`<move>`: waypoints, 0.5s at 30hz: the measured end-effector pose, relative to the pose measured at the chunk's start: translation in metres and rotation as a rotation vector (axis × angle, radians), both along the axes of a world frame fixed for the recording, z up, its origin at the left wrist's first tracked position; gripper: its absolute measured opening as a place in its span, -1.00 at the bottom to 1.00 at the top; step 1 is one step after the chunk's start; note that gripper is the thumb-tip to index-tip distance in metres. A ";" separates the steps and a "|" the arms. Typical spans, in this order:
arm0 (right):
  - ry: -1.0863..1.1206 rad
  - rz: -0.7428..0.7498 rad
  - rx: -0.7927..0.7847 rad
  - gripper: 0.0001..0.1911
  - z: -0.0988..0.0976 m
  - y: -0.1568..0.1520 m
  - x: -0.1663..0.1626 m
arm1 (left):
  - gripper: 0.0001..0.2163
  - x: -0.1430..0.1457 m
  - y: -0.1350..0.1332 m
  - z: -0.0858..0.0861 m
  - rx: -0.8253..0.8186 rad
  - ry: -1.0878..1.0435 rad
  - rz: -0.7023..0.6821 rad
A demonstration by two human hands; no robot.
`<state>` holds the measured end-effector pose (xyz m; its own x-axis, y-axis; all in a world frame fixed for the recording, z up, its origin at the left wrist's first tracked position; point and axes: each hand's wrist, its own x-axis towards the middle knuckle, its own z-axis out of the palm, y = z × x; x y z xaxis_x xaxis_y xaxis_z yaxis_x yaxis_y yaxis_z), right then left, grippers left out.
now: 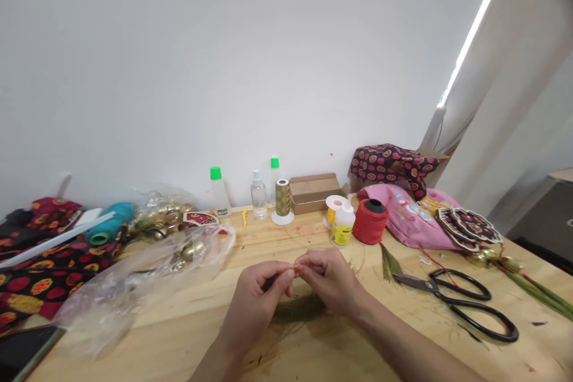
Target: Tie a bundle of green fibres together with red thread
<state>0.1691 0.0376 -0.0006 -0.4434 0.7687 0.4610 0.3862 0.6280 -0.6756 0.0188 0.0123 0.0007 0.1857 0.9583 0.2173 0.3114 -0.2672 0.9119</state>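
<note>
My left hand [264,295] and my right hand [329,280] meet over the middle of the wooden table. Both are closed, fingertips pinching a small piece of red thread [298,270] between them. Just beneath the hands lies a bundle of olive-green thread [299,309], partly covered by them. To the right, a finished-looking green tassel [390,261] rests near the spool of red thread [370,222]. Black-handled scissors [461,298] lie with their blades pointing toward my right hand.
A glue bottle [342,227], a gold thread spool [282,198] and a cardboard box [314,192] stand by the wall. Clear plastic bags [134,292], a teal spool [110,224] and patterned cloth [40,280] lie left. A pink bag [403,215] and embroidered pieces [474,227] sit right.
</note>
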 end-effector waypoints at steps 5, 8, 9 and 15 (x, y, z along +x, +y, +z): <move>-0.196 -0.060 0.257 -0.77 -0.005 -0.008 -0.003 | -0.79 -0.001 0.001 -0.004 0.073 0.064 0.167; -0.304 -0.078 0.384 -0.79 -0.005 -0.010 0.000 | -0.80 0.000 0.001 -0.003 0.128 0.148 0.177; -0.332 -0.088 0.422 -0.79 -0.005 -0.010 0.001 | -0.80 0.000 0.000 -0.003 0.142 0.175 0.170; -0.445 -0.113 0.532 -0.78 -0.003 -0.005 0.008 | -0.75 0.000 -0.002 0.002 0.180 0.303 0.073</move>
